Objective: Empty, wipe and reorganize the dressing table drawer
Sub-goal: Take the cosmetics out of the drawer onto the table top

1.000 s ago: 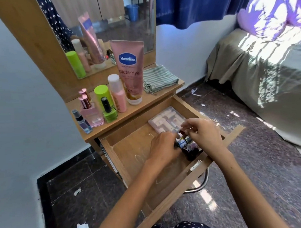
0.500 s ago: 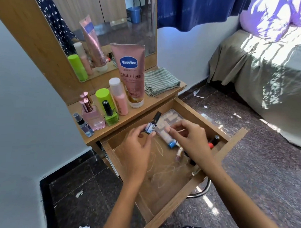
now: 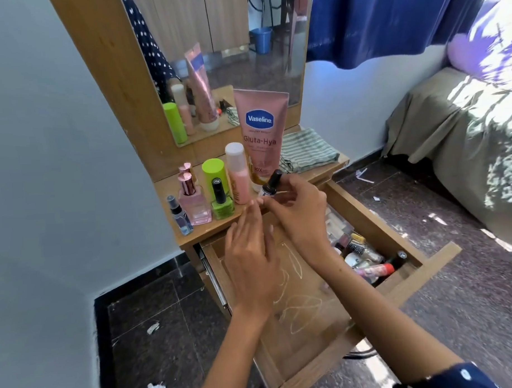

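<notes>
The wooden drawer (image 3: 395, 238) of the dressing table stands pulled out, with pale scribbles on its bare floor. Several small cosmetics (image 3: 364, 259) lie heaped in its far right corner beside a clear plastic case (image 3: 335, 223). My right hand (image 3: 299, 212) pinches a small bottle with a black cap (image 3: 270, 186) just above the table top's front edge, by the Vaseline tube (image 3: 261, 129). My left hand (image 3: 249, 252) hovers over the drawer with straight fingers that point up towards the bottle and hold nothing.
On the table top (image 3: 204, 233) stand a pink bottle (image 3: 238, 174), a green bottle (image 3: 215, 173), green nail polish (image 3: 221, 202), a pink perfume (image 3: 192, 204) and a small spray (image 3: 178, 217). A folded striped cloth (image 3: 307, 150) lies at its right. A bed (image 3: 465, 146) is to the right.
The small bottle was lifted out of the drawer by my left hand, rose to the table top's edge and passed into my right hand. My left hand let go and opened.
</notes>
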A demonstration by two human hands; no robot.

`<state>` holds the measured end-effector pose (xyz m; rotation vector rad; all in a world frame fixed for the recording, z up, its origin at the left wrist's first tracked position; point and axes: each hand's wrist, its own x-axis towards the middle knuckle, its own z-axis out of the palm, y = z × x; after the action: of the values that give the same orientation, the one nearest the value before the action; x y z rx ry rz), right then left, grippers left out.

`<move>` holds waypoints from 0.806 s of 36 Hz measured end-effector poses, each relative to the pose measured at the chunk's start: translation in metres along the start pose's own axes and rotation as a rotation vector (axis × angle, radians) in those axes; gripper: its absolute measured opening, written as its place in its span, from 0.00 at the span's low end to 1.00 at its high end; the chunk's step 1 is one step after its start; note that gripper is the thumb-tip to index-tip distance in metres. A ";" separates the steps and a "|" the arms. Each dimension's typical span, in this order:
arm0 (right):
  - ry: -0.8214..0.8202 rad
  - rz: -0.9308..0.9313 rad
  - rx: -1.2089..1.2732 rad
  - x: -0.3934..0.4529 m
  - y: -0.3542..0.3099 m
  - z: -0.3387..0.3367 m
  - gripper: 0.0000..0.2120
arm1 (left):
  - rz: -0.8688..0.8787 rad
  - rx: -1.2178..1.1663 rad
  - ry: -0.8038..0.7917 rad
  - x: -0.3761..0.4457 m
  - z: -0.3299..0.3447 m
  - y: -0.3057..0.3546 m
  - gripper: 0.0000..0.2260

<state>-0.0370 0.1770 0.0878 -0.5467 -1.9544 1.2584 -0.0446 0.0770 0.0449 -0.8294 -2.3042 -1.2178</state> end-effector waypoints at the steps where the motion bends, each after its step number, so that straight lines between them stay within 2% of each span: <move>1: 0.013 -0.019 -0.042 0.002 0.002 0.003 0.15 | 0.026 0.058 -0.041 -0.003 0.002 -0.002 0.22; 7: 0.025 -0.085 -0.237 0.007 0.013 0.016 0.12 | 0.044 0.294 -0.227 -0.008 0.005 -0.013 0.27; 14: 0.020 -0.087 -0.234 0.011 0.019 0.021 0.04 | 0.051 0.347 -0.289 -0.008 0.008 -0.014 0.33; 18: -0.032 -0.132 -0.224 0.012 0.019 0.011 0.05 | 0.057 0.371 -0.295 -0.008 0.007 -0.015 0.34; 24: -0.243 -0.066 -0.344 0.011 0.024 -0.042 0.08 | 0.068 0.368 -0.279 -0.007 0.005 -0.016 0.28; 29: -0.460 0.040 -0.609 0.004 0.035 -0.089 0.08 | 0.150 0.189 -0.289 -0.011 0.010 -0.008 0.16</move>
<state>0.0271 0.2472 0.0797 -0.6269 -2.7529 0.8392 -0.0425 0.0785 0.0286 -1.1467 -2.4798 -0.8463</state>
